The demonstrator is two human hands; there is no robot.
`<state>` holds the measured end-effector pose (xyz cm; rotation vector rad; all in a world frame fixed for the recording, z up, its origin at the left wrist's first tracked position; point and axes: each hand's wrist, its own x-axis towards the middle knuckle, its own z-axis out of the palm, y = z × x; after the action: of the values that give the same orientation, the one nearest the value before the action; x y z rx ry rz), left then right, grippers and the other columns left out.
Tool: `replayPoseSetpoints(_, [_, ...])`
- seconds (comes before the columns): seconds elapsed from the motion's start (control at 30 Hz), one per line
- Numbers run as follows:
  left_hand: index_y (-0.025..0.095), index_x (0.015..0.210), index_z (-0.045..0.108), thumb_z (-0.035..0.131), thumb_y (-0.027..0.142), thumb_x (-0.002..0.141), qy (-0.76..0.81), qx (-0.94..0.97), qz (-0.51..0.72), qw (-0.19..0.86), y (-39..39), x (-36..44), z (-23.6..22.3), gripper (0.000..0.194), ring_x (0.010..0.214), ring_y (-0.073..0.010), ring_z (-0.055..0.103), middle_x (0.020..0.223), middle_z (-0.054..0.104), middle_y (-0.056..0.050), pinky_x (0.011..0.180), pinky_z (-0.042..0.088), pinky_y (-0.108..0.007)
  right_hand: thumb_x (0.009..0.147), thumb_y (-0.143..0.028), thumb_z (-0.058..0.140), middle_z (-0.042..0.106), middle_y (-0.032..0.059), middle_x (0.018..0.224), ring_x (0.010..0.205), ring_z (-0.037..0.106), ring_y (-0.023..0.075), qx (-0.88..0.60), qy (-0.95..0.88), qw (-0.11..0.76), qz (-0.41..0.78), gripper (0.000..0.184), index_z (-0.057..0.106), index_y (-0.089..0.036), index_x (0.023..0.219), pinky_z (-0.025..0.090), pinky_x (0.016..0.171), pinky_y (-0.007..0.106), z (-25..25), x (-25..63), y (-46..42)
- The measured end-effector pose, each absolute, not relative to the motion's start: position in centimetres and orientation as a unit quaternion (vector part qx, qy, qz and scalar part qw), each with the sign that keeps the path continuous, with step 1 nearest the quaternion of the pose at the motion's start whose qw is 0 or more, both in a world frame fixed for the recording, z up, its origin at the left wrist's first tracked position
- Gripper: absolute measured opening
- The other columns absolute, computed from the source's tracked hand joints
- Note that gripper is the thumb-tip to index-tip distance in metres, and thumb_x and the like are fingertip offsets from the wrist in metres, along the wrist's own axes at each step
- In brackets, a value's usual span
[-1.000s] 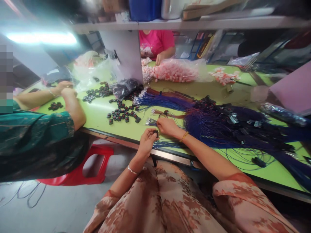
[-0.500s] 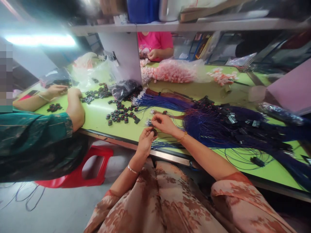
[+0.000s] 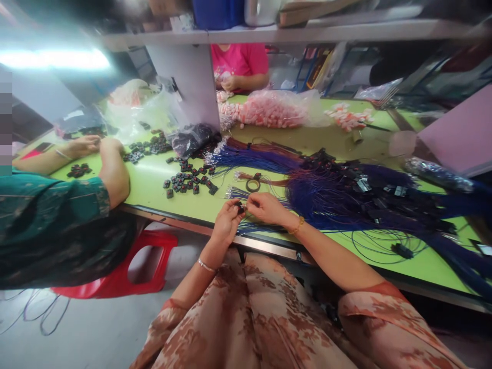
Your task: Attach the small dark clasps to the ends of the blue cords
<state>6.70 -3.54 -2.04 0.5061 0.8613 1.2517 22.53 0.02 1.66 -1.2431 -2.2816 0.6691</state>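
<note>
Near the table's front edge, my left hand (image 3: 227, 221) pinches a small black plastic connector housing (image 3: 240, 207). My right hand (image 3: 265, 207) is closed in a pinch right beside it, its fingertips at the housing's right side. A thin wire end seems to lie between those fingertips, though it is too small to see well. Just beyond my hands are blue wires with silvery terminal tips (image 3: 230, 192), a roll of tape (image 3: 252, 185) and a few brown wires (image 3: 269, 179). Several loose black housings (image 3: 188, 183) lie to the left.
A large bundle of blue wires (image 3: 307, 197) spreads over the green table (image 3: 154, 179) to the right. A co-worker's arms (image 3: 113, 169) rest at the left. Another person in pink (image 3: 246, 66) sits across, behind a bag of pink-white parts (image 3: 277, 109). A shelf (image 3: 269, 35) spans above.
My right hand went forward to the terminal tips of the blue wires, then came back beside the black housing. My left hand kept hold of the housing. The tape roll is now uncovered.
</note>
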Motion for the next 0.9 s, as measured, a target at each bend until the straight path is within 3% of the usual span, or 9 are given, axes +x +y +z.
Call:
replayPoseSetpoints(0.43, [0.017, 0.094, 0.057, 0.068, 0.020, 0.072, 0.383, 0.239, 0.562, 0.693, -3.48, 6.73, -2.27, 0.026, 0.076, -0.0110, 0.059, 0.082, 0.061, -0.002, 0.074, 0.048, -0.026, 0.082, -0.025, 0.049, 0.054, -0.0001, 0.062, 0.056, 0.039, 0.0108, -0.460, -0.841, 0.187, 0.215, 0.021, 0.056, -0.016, 0.065, 0.022, 0.055, 0.024, 2.15, 22.33, -0.37])
replayPoseSetpoints(0.67, [0.019, 0.094, 0.055, 0.075, 0.027, 0.066, 0.401, 0.287, 0.565, 0.662, -3.76, 7.07, -2.54, 0.035, 0.074, -0.0089, 0.059, 0.080, 0.061, 0.002, 0.076, 0.047, -0.025, 0.084, -0.024, 0.049, 0.057, 0.0012, 0.066, 0.058, 0.042, 0.0115, -0.449, -0.852, 0.189, 0.194, 0.019, 0.058, -0.016, 0.070, 0.024, 0.056, 0.024, 1.63, 22.03, -0.59])
replayPoseSetpoints(0.9, [0.017, 0.089, 0.055, 0.074, 0.025, 0.066, 0.428, 0.257, 0.566, 0.656, -3.67, 7.11, -2.41, 0.031, 0.073, -0.0093, 0.060, 0.079, 0.062, 0.001, 0.074, 0.047, -0.026, 0.085, -0.023, 0.047, 0.061, 0.0051, 0.074, 0.063, 0.047, 0.0134, -0.427, -0.868, 0.189, 0.169, 0.016, 0.059, -0.015, 0.077, 0.028, 0.060, 0.024, 1.31, 22.09, -0.78])
